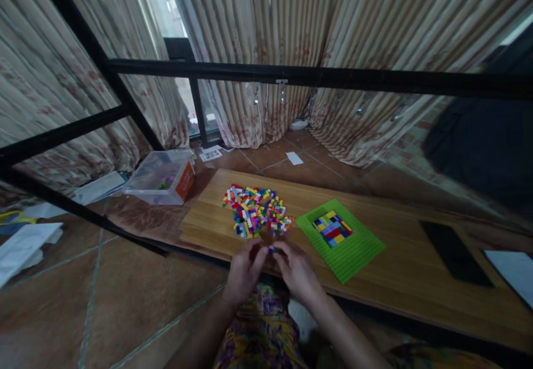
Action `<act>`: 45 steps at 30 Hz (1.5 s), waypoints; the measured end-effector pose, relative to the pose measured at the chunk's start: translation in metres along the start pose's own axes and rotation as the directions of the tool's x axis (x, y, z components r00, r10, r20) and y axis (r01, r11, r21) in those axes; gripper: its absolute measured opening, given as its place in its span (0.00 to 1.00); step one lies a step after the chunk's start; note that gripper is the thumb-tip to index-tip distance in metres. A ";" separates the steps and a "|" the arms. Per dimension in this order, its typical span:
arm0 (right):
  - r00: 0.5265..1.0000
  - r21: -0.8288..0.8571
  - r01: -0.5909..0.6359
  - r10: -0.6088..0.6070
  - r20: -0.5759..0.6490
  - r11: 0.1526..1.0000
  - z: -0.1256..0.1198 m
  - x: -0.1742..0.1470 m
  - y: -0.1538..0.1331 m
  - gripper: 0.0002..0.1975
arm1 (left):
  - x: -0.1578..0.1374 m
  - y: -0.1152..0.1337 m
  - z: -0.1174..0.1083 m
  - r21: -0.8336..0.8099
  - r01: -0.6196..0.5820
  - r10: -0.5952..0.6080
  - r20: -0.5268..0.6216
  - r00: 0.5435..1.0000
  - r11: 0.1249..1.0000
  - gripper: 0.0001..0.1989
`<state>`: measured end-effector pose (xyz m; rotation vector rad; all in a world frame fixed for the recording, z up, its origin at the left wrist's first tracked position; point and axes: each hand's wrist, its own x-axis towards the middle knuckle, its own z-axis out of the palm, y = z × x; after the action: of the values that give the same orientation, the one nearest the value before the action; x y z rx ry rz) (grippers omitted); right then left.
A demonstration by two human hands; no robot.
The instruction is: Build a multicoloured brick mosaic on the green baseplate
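Just beyond the table's near edge, my left hand (245, 269) and my right hand (297, 269) come together with fingers pinched. Small toy bricks (272, 249), dark blue and purple, show between the fingertips. My right fingertips close on them; whatever my left fingers pinch is too small to make out. Beyond my hands spreads a pile of loose toy bricks (257, 208) in many colours. To the right lies a green baseplate (358, 252), turned at an angle, with a block of multicoloured bricks (333, 228) fitted on it.
The long wooden table (395, 286) carries a dark flat panel (456, 252) and a white sheet (510, 272) at its right. A clear plastic box (154, 191) stands left of it. Black metal bars (233, 70) cross ahead of the curtains. Someone in dark clothing (487, 141) is at right.
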<state>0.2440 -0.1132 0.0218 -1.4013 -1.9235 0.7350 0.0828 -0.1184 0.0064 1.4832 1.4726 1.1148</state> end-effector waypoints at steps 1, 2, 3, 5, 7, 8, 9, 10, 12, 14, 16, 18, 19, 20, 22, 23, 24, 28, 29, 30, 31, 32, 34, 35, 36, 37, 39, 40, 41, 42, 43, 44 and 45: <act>1.000 0.043 -0.025 0.024 0.006 0.999 -0.001 -0.009 -0.002 0.11 | -0.009 0.003 0.008 -0.094 0.046 -0.039 0.080 0.996 0.994 0.12; 0.999 0.082 -0.053 0.053 0.010 0.995 -0.001 -0.016 -0.004 0.11 | -0.016 0.005 0.015 -0.172 0.094 -0.072 0.129 0.989 0.981 0.11; 0.996 0.122 -0.085 0.084 0.015 0.989 -0.002 -0.023 -0.005 0.10 | -0.022 0.007 0.020 -0.237 0.136 -0.100 0.158 0.982 0.962 0.11; 0.988 0.214 -0.154 0.153 0.022 0.965 -0.003 -0.034 -0.004 0.08 | -0.027 0.009 0.026 -0.320 0.214 -0.154 0.203 0.967 0.923 0.11; 0.973 0.335 -0.225 0.227 0.033 0.915 -0.004 -0.042 0.000 0.07 | -0.027 0.014 0.026 -0.353 0.287 -0.201 0.260 0.945 0.891 0.11; 0.964 0.408 -0.255 0.262 0.041 0.877 -0.003 -0.045 0.002 0.07 | -0.027 0.016 0.025 -0.359 0.325 -0.228 0.285 0.931 0.875 0.10; 0.954 0.483 -0.281 0.296 0.047 0.829 -0.003 -0.048 0.004 0.08 | -0.028 0.018 0.025 -0.363 0.362 -0.257 0.307 0.916 0.859 0.10; 0.943 0.557 -0.302 0.328 0.056 0.773 -0.003 -0.050 0.005 0.09 | -0.028 0.021 0.025 -0.368 0.397 -0.284 0.324 0.902 0.841 0.11; 0.922 0.678 -0.326 0.380 0.075 0.659 -0.002 -0.054 0.007 0.12 | -0.031 0.023 0.026 -0.386 0.458 -0.333 0.348 0.876 0.801 0.12; 0.906 0.739 -0.341 0.412 0.094 0.581 -0.003 -0.056 0.007 0.14 | -0.033 0.025 0.028 -0.415 0.505 -0.365 0.373 0.853 0.757 0.13; 0.898 0.758 -0.346 0.428 0.098 0.553 -0.005 -0.058 0.006 0.14 | -0.035 0.027 0.031 -0.435 0.533 -0.379 0.394 0.837 0.726 0.14; 0.899 0.761 -0.341 0.428 0.092 0.551 -0.007 -0.060 0.005 0.14 | -0.034 0.030 0.032 -0.419 0.534 -0.370 0.412 0.833 0.734 0.15; 0.902 0.763 -0.334 0.423 0.088 0.553 -0.008 -0.060 0.005 0.14 | -0.033 0.031 0.032 -0.400 0.521 -0.358 0.414 0.837 0.754 0.16; 0.904 0.766 -0.326 0.419 0.082 0.553 -0.008 -0.060 0.005 0.14 | -0.032 0.033 0.032 -0.379 0.501 -0.343 0.412 0.844 0.778 0.16; 0.904 0.778 -0.313 0.423 0.067 0.545 -0.009 -0.060 0.004 0.14 | -0.030 0.036 0.033 -0.351 0.460 -0.314 0.399 0.862 0.816 0.17; 0.900 0.788 -0.308 0.433 0.058 0.533 -0.009 -0.060 0.004 0.14 | -0.030 0.037 0.035 -0.351 0.448 -0.305 0.392 0.868 0.823 0.17; 0.894 0.802 -0.303 0.445 0.053 0.515 -0.009 -0.059 0.004 0.14 | -0.030 0.037 0.037 -0.358 0.445 -0.301 0.391 0.870 0.821 0.18; 0.881 0.852 -0.280 0.471 0.044 0.443 -0.012 -0.058 0.006 0.17 | -0.027 0.035 0.045 -0.407 0.471 -0.296 0.422 0.857 0.783 0.19; 0.880 0.849 -0.271 0.474 0.028 0.454 -0.015 -0.058 0.009 0.18 | -0.024 0.034 0.046 -0.400 0.462 -0.294 0.413 0.862 0.791 0.18; 0.877 0.836 -0.263 0.480 -0.001 0.482 -0.019 -0.057 0.014 0.18 | -0.020 0.033 0.045 -0.384 0.438 -0.291 0.383 0.877 0.813 0.18; 0.870 0.813 -0.256 0.492 -0.043 0.523 -0.025 -0.057 0.020 0.19 | -0.014 0.032 0.043 -0.356 0.397 -0.283 0.331 0.900 0.846 0.18; 0.859 0.780 -0.252 0.504 -0.093 0.573 -0.032 -0.057 0.029 0.19 | -0.006 0.031 0.039 -0.311 0.341 -0.264 0.264 0.928 0.887 0.17; 0.818 0.690 -0.260 0.534 -0.216 0.676 -0.050 -0.056 0.052 0.18 | 0.014 0.027 0.030 -0.161 0.184 -0.169 0.108 0.980 0.970 0.14; 0.806 0.636 -0.273 0.533 -0.259 0.722 -0.060 -0.054 0.064 0.18 | 0.024 0.025 0.025 -0.038 0.090 -0.087 0.079 0.993 0.995 0.13; 0.791 0.592 -0.280 0.531 -0.304 0.756 -0.070 -0.052 0.076 0.19 | 0.035 0.023 0.020 0.085 -0.008 0.003 0.057 0.998 0.996 0.11; 0.785 0.550 -0.280 0.517 -0.341 0.787 -0.079 -0.050 0.087 0.19 | 0.044 0.021 0.016 0.196 -0.093 0.084 0.053 0.995 0.976 0.10; 0.773 0.444 -0.277 0.472 -0.424 0.852 -0.095 -0.041 0.105 0.18 | 0.059 0.016 0.012 0.403 -0.203 0.187 0.079 0.979 0.893 0.10; 0.769 0.377 -0.275 0.438 -0.465 0.884 -0.101 -0.036 0.110 0.18 | 0.064 0.013 0.012 0.492 -0.237 0.216 0.100 0.971 0.838 0.11; 0.764 0.310 -0.277 0.404 -0.502 0.909 -0.105 -0.030 0.114 0.17 | 0.067 0.010 0.013 0.568 -0.261 0.236 0.119 0.964 0.780 0.11; 0.761 0.250 -0.277 0.370 -0.532 0.928 -0.107 -0.024 0.116 0.16 | 0.069 0.007 0.014 0.630 -0.278 0.252 0.133 0.959 0.725 0.12; 0.761 0.187 -0.270 0.328 -0.559 0.945 -0.107 -0.018 0.117 0.15 | 0.069 0.004 0.015 0.676 -0.291 0.267 0.143 0.953 0.677 0.12; 0.760 0.129 -0.258 0.284 -0.584 0.957 -0.106 -0.013 0.118 0.14 | 0.069 0.000 0.017 0.707 -0.302 0.285 0.147 0.947 0.639 0.12; 0.759 0.080 -0.243 0.241 -0.604 0.967 -0.104 -0.008 0.119 0.13 | 0.069 -0.004 0.018 0.727 -0.311 0.305 0.146 0.941 0.612 0.12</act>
<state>0.3972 -0.0808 -0.0019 -1.6579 -1.2459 0.3164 0.0956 -0.0487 0.0017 2.3857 1.8272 0.6782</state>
